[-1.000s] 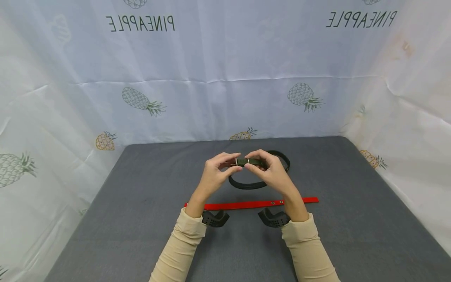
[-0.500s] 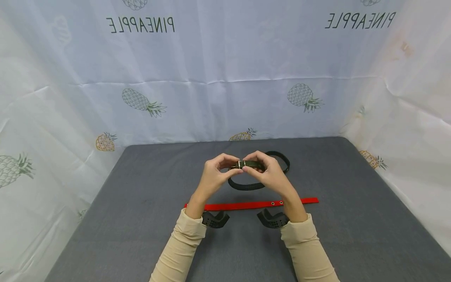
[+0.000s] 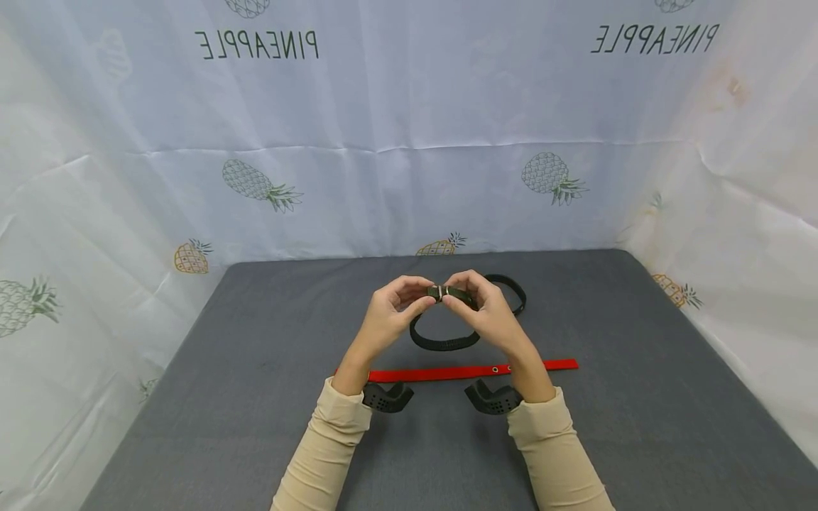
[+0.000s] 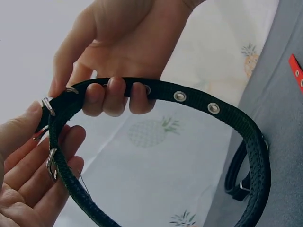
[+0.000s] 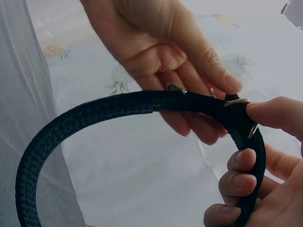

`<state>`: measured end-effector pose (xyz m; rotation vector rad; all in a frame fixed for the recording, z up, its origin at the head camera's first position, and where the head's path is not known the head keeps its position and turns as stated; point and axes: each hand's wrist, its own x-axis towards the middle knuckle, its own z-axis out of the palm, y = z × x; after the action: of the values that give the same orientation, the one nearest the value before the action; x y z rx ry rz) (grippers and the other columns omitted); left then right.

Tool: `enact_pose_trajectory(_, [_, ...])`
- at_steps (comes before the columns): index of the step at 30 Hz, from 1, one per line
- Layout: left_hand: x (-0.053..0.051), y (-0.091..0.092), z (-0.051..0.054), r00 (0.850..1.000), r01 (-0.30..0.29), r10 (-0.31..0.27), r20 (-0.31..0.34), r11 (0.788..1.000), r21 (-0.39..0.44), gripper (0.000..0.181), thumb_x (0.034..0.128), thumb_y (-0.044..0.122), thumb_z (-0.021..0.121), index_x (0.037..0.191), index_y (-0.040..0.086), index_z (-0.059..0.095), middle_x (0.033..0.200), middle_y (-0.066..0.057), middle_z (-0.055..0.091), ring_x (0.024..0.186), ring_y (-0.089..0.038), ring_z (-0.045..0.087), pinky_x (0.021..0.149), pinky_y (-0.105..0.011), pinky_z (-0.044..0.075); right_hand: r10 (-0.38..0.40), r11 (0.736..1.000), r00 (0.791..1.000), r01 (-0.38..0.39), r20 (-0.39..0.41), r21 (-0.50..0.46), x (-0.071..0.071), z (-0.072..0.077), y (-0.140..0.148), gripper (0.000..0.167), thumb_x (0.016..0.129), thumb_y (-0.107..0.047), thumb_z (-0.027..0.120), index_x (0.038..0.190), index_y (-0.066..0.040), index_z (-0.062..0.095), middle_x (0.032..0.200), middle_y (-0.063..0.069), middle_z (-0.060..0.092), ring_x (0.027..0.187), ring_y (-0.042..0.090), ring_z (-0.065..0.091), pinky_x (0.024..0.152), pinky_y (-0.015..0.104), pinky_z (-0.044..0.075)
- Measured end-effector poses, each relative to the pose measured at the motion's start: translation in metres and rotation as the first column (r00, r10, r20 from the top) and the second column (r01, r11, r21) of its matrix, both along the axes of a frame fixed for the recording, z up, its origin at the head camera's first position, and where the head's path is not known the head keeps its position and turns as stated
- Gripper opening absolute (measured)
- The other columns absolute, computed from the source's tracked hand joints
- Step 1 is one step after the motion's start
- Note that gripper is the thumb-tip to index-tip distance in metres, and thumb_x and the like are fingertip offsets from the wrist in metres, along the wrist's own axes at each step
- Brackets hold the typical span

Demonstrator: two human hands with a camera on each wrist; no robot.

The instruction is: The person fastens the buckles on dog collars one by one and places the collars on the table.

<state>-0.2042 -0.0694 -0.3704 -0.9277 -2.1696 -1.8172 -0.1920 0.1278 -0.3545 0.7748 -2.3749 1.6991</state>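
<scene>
A dark green collar [image 3: 441, 345] with metal eyelets is held up between both hands, its loop hanging below them. The left hand [image 3: 397, 305] grips the eyelet side; several of its fingers curl over the strap in the left wrist view, next to an eyelet [image 4: 180, 96]. At the metal buckle [image 4: 49, 107], the right hand [image 3: 483, 311] pinches the strap, its thumb [image 5: 232, 81] close to the frame and its other fingers behind. Tip to tip, the hands nearly meet. A half-round metal ring [image 5: 177, 88] sits farther along the collar. Fingers hide part of the overlapping strap.
A second dark strap [image 3: 521, 292] with a metal buckle [image 4: 245, 184] lies curved on the grey table [image 3: 255, 355], behind the hands. Nearer the person, a red strap [image 3: 434, 373] with eyelets lies straight across. A white printed curtain [image 3: 409, 199] surrounds the table.
The two metal frames at the fingertips stand closer together than a second ago. The hands dipped slightly, then rose. The hanging loop swung a little down and left.
</scene>
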Motion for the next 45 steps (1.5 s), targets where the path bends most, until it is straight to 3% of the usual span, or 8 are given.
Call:
enact_pose_trajectory(6, [-0.0018, 0.0002, -0.0013, 1.0, -0.018, 0.018, -0.019, 1.0, 0.014, 0.025, 0.0897, 0.002, 0.064, 0.113, -0.007, 0.061, 0.109, -0.028, 0.066, 0.095, 0.01, 0.061, 0.085, -0.018, 0.055, 0.024, 1.0, 1.0, -0.024, -0.005, 0.005, -0.0009, -0.0017, 0.0002, 0.033, 0.091, -0.008, 0.065, 0.122, -0.002, 0.056, 0.088, 0.009, 0.056, 0.072, 0.007, 0.05, 0.068, 0.022, 0.043])
enact_pose_trajectory(15, [-0.0008, 0.0021, -0.0016, 0.995, -0.041, 0.045, -0.084, 0.998, 0.052, 0.021, 0.0864, -0.001, 0.067, 0.107, -0.008, 0.066, 0.111, -0.024, 0.059, 0.097, -0.022, 0.07, 0.081, -0.022, 0.058, 0.038, 0.999, 0.999, -0.038, -0.003, 0.007, -0.0011, -0.0029, -0.0037, 0.034, 0.089, -0.008, 0.067, 0.122, 0.0, 0.06, 0.107, 0.023, 0.066, 0.08, 0.0, 0.058, 0.072, 0.02, 0.05])
enact_pose_trajectory(21, [-0.0017, 0.002, -0.0023, 0.991, -0.054, 0.059, -0.123, 0.998, 0.045, 0.02, 0.0843, -0.002, 0.069, 0.103, -0.007, 0.069, 0.107, -0.022, 0.061, 0.095, -0.018, 0.068, 0.085, -0.025, 0.058, 0.019, 1.0, 1.0, -0.018, -0.007, 0.02, -0.0019, -0.0038, -0.004, 0.03, 0.089, -0.007, 0.067, 0.118, 0.001, 0.061, 0.095, 0.019, 0.063, 0.067, 0.004, 0.048, 0.062, 0.02, 0.042])
enact_pose_trajectory(29, [-0.0026, -0.0001, -0.0017, 0.979, -0.1, 0.099, -0.178, 0.995, 0.006, 0.019, 0.0829, 0.003, 0.071, 0.101, -0.003, 0.072, 0.105, -0.02, 0.067, 0.095, -0.028, 0.065, 0.086, -0.031, 0.057, 0.006, 0.999, 1.0, -0.005, -0.009, 0.052, -0.0031, -0.0042, -0.0045, 0.03, 0.09, -0.009, 0.067, 0.118, 0.0, 0.062, 0.115, 0.023, 0.066, 0.086, -0.005, 0.058, 0.076, 0.02, 0.049])
enact_pose_trajectory(38, [-0.0031, -0.0023, -0.0009, 0.98, -0.112, 0.111, -0.166, 0.994, 0.0, 0.019, 0.0829, 0.004, 0.072, 0.101, -0.002, 0.071, 0.102, -0.02, 0.07, 0.093, -0.021, 0.067, 0.082, -0.025, 0.057, 0.067, 0.997, 0.998, -0.067, 0.002, 0.022, -0.0045, -0.0065, -0.005, 0.029, 0.093, -0.009, 0.063, 0.118, 0.002, 0.057, 0.106, 0.027, 0.065, 0.081, 0.003, 0.061, 0.074, 0.026, 0.052])
enact_pose_trajectory(45, [-0.0025, -0.0051, 0.0009, 0.977, -0.16, 0.154, -0.149, 0.987, -0.024, 0.021, 0.0839, 0.002, 0.071, 0.104, -0.001, 0.07, 0.102, -0.02, 0.071, 0.096, -0.029, 0.068, 0.087, -0.029, 0.056, 0.075, 0.997, 0.997, -0.075, 0.006, -0.008, -0.0074, -0.0091, -0.004, 0.028, 0.093, -0.01, 0.062, 0.118, 0.003, 0.056, 0.102, 0.028, 0.065, 0.08, 0.005, 0.065, 0.075, 0.024, 0.054])
